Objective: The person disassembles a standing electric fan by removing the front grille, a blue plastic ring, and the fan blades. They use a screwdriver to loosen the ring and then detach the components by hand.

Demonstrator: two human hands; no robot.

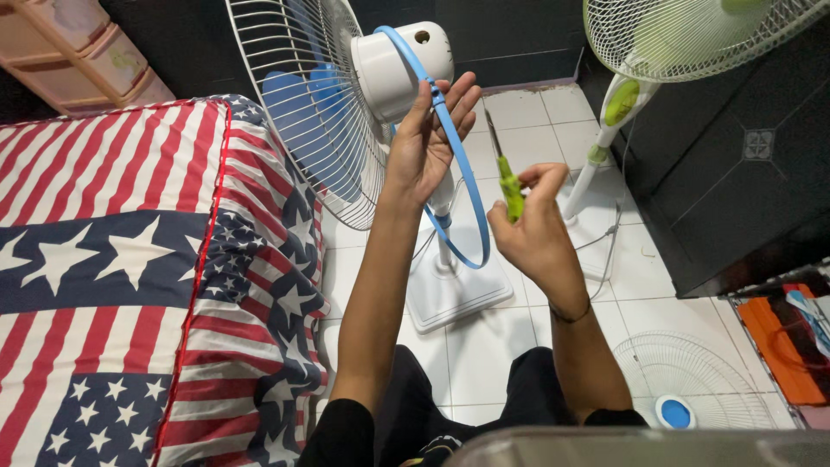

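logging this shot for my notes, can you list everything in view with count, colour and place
fan: 1, white with blue blades, centre, on floor
ring: 1, blue, around fan's motor housing, held by left hand
screwdriver: 1, green handle, in right hand
second fan: 1, white and green, top right
loose grille: 1, white with blue hub, floor, lower right
mattress: 1, stars and stripes, left
drawers: 1, pink, top left
left hand: 1, on ring
right hand: 1, gripping screwdriver

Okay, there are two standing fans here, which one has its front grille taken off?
The white and blue fan by the left hand: its blue blades are exposed. The green-trimmed fan remains fully caged.
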